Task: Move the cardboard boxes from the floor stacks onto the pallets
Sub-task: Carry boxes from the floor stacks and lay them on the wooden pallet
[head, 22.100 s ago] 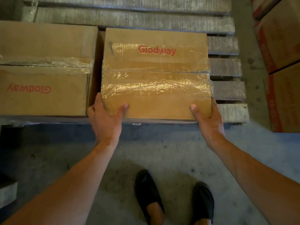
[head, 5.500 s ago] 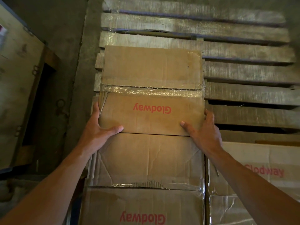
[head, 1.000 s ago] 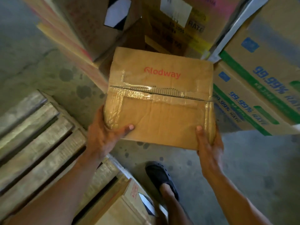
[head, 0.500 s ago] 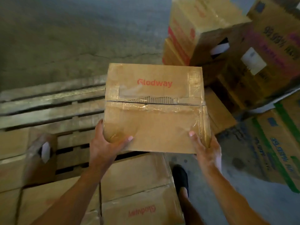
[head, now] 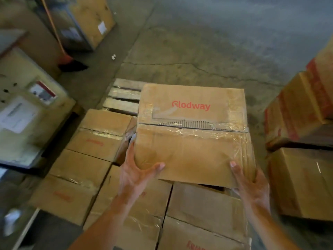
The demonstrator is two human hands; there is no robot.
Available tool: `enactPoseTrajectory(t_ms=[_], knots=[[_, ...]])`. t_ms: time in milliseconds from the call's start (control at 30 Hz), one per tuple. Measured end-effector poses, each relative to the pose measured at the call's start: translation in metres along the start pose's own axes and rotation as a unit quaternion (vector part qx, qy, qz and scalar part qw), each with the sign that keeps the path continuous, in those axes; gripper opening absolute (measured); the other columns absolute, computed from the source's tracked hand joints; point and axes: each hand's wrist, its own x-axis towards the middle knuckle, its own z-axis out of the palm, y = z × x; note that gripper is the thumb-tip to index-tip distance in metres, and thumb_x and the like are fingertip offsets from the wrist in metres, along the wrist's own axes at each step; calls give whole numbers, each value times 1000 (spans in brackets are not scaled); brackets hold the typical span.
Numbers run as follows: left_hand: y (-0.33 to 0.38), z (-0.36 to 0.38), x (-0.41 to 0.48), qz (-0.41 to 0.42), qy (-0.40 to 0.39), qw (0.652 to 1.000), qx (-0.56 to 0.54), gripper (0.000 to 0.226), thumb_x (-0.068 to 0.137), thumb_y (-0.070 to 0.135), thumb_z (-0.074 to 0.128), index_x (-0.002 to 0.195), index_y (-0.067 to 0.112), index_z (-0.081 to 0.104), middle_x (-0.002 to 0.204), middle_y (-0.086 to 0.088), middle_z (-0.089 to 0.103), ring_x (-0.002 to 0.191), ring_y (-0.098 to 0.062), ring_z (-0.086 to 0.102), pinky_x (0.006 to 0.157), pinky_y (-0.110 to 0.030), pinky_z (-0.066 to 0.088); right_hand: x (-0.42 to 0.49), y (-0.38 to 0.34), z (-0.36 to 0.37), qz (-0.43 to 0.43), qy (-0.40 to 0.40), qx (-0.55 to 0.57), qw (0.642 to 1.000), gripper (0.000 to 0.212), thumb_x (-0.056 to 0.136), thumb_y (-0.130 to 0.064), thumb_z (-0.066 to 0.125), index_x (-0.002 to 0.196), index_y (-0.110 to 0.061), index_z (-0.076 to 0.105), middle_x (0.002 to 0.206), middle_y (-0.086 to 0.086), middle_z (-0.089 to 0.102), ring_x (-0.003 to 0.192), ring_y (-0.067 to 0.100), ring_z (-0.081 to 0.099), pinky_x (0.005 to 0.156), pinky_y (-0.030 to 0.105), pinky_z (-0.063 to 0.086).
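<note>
Gripping the box [head: 192, 134] by its near corners, your left hand [head: 134, 175] and right hand [head: 251, 184] clamp stiff, tape-slick cardboard above the pallet [head: 120, 98]; probably light, so keep fingers underneath

A warehouse: cracked concrete floor [head: 207, 51], a wooden pallet [head: 122, 96], taped cartons [head: 100, 134] stacked all around, a broom [head: 66, 58].

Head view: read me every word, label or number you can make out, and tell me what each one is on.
"Glodway", red, on top of the carried box.
Red print on the pallet boxes: blurred, unreadable.
Red markings on the stacked boxes at right: unreadable.
White labels on the left crate: too blurred.
</note>
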Motion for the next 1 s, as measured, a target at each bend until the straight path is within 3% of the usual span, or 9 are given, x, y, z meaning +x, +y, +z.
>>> enactPoseTrajectory(t_ms=[100, 267, 400, 533, 600, 700, 767, 867, 1000], knots=[[-19, -17, 15, -13, 7, 1000, -10, 109, 56, 55, 89, 148, 34, 34, 127, 14, 61, 111, -2, 63, 78, -25, 60, -2, -1, 27, -5, -7, 5, 1000, 96, 53, -91, 70, 136, -51, 44, 123, -11, 59, 121, 30, 58, 97, 62, 51], [-70, -41, 70, -24, -54, 998, -35, 116, 56, 53, 94, 152, 34, 30, 139, -1, 54, 125, -29, 57, 83, -51, 59, -4, 10, 81, 5, 38, 2, 999, 93, 51, -92, 68, 131, -49, 46, 113, -11, 59, 119, 32, 60, 97, 62, 50], [-110, -53, 113, -3, -112, 993, -23, 101, 64, 45, 91, 147, 35, 34, 131, 12, 56, 116, -8, 61, 80, -34, 61, -5, 32, 131, 9, 78, 16, 997, 74, 54, -88, 71, 119, -55, 56, 107, -11, 65, 109, 28, 65, 90, 56, 56], [-150, -63, 151, 12, -140, 990, -3, 93, 66, 37, 91, 139, 49, 34, 128, 19, 52, 113, 7, 56, 77, -16, 56, -2, 59, 179, 38, 99, 43, 993, 87, 50, -84, 75, 128, -49, 56, 114, -2, 68, 102, 27, 67, 76, 54, 61], [-169, -63, 165, -6, -152, 988, -3, 89, 67, 30, 90, 132, 51, 33, 122, 25, 52, 104, 20, 54, 71, -7, 51, 4, 73, 196, 23, 101, 13, 995, 62, 52, -90, 70, 106, -61, 60, 106, -2, 70, 95, 25, 69, 77, 55, 60], [-201, -63, 179, -35, -134, 990, 0, 96, 60, 42, 89, 140, 43, 36, 119, 25, 55, 100, 11, 59, 66, -5, 50, 14, 73, 224, 7, 85, -1, 996, 24, 73, -68, 72, 90, -66, 55, 97, -12, 67, 91, 14, 67, 78, 53, 61], [-228, -60, 184, -45, -113, 993, 8, 104, 56, 51, 86, 146, 36, 36, 120, 24, 56, 103, 5, 58, 69, -5, 49, 27, 72, 240, -5, 61, -20, 998, 22, 78, -61, 71, 86, -70, 52, 97, -15, 63, 91, 11, 65, 78, 52, 61], [-261, -58, 183, -59, -97, 993, 8, 105, 56, 50, 85, 148, 31, 36, 113, 30, 54, 95, 20, 55, 68, 1, 44, 43, 84, 260, -10, 44, -54, 998, 22, 70, -76, 69, 82, -78, 50, 99, -16, 64, 97, 15, 65, 83, 53, 59], [-295, -61, 181, -77, -89, 993, 16, 105, 54, 53, 86, 146, 33, 41, 118, 22, 63, 103, 8, 60, 85, -15, 50, 47, 122, 276, 3, 42, -49, 998, 38, 54, -86, 67, 88, -79, 50, 103, -16, 67, 104, 16, 67, 86, 51, 59]])
